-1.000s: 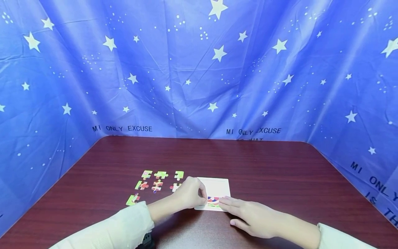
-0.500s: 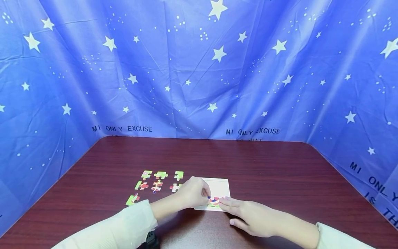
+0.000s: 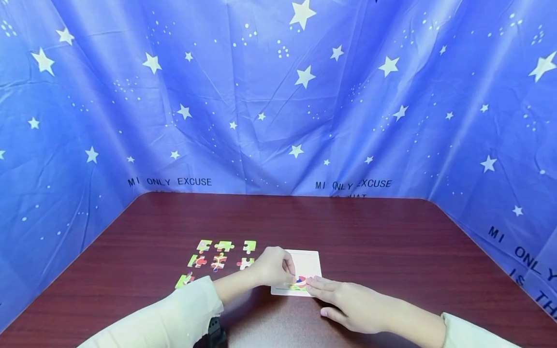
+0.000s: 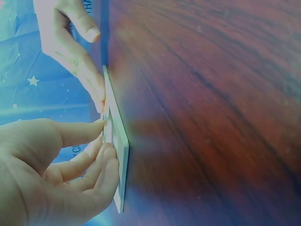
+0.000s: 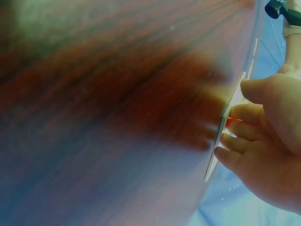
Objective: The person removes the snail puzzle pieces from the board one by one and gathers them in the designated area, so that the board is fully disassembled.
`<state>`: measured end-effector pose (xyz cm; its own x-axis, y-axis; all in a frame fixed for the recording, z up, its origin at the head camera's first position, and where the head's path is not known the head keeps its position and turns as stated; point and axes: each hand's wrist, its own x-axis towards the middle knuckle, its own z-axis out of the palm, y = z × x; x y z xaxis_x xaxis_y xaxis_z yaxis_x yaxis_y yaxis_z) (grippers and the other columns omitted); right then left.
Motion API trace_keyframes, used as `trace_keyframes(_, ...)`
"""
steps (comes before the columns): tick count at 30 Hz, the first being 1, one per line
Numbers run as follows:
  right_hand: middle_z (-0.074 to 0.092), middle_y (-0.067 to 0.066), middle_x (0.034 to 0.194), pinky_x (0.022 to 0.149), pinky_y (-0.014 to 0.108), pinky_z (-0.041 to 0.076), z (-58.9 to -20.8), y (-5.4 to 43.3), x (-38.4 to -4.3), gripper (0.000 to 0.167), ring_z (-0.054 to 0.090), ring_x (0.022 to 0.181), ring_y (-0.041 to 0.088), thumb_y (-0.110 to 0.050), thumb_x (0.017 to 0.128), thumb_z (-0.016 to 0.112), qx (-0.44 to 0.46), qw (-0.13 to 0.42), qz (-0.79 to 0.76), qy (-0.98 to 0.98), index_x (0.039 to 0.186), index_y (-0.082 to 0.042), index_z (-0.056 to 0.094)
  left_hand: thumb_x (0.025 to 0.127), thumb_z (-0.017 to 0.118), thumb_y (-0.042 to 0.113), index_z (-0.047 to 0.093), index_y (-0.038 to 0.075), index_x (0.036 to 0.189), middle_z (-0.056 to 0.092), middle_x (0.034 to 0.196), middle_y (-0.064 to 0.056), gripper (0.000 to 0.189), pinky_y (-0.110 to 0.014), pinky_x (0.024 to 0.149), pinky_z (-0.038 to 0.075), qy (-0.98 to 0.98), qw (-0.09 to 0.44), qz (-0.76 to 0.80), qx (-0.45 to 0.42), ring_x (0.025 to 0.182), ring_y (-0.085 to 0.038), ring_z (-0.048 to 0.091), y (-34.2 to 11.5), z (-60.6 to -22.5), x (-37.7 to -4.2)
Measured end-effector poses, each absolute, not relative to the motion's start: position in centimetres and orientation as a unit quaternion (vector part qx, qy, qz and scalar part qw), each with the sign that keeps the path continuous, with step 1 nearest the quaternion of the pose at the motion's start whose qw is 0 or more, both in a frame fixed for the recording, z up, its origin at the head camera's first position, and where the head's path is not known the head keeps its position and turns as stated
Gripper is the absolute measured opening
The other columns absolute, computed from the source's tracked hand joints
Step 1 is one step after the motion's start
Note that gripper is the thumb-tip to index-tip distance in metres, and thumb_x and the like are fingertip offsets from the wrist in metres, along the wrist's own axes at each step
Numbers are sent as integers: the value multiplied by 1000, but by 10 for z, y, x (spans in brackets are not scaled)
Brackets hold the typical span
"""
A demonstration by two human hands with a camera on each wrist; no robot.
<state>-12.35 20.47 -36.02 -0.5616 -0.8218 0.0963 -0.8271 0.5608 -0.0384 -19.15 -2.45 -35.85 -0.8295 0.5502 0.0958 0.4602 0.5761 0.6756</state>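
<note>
A pale jigsaw tray (image 3: pixel 309 258) lies on the table, with red, blue and green puzzle pieces (image 3: pixel 300 282) along its near edge. My left hand (image 3: pixel 273 267) is over the tray's left part. Its thumb and fingertips pinch a puzzle piece, mostly covered by the fingers, down at the tray. From the right, my right hand (image 3: pixel 359 303) rests its straight fingers on the near right part of the tray. Both hands meet the thin tray (image 4: pixel 123 157) in the left wrist view. In the right wrist view, the fingertips (image 5: pixel 226 153) touch the tray's edge.
Several loose puzzle pieces lie left of the tray in rough rows, among them a green one (image 3: pixel 224 246), a red one (image 3: pixel 218 262) and a corner one (image 3: pixel 184 280). A blue star-patterned curtain (image 3: pixel 261 96) surrounds the dark red table (image 3: pixel 370 227).
My left hand has shifted slightly right over the tray, its fingertips now lower over the row; a blue bit seen at them half a second ago is hidden. My right hand stays put.
</note>
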Motion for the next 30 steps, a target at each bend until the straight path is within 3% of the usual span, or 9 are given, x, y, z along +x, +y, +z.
trace_keyframes(4, 51, 9, 145, 101, 36, 49, -359, 205, -124, 45, 50, 133, 24, -31, 102, 43, 468, 35, 41, -882, 139, -6, 49, 70, 79, 5, 67, 5, 70, 68, 63, -5, 12, -18, 52, 43, 881, 102, 397, 236, 56, -5, 54, -24, -357, -192)
trace_keyframes(11, 49, 9, 147, 102, 37, 49, -358, 205, -124, 45, 49, 134, 24, -30, 102, 44, 465, 26, 43, -884, 140, -7, 48, 72, 77, -3, 66, -2, 76, 71, 67, -11, 12, -26, 57, 58, 837, 177, 499, 139, 54, -12, 66, -22, -354, -188)
trace_keyframes(30, 49, 9, 147, 101, 37, 49, -362, 206, -123, 44, 50, 133, 24, -29, 102, 44, 466, 38, 30, -884, 140, -8, 48, 71, 76, -7, 72, -6, 79, 73, 72, -13, 9, -28, 59, 59, 816, 187, 541, 86, 54, -11, 66, -24, -353, -187)
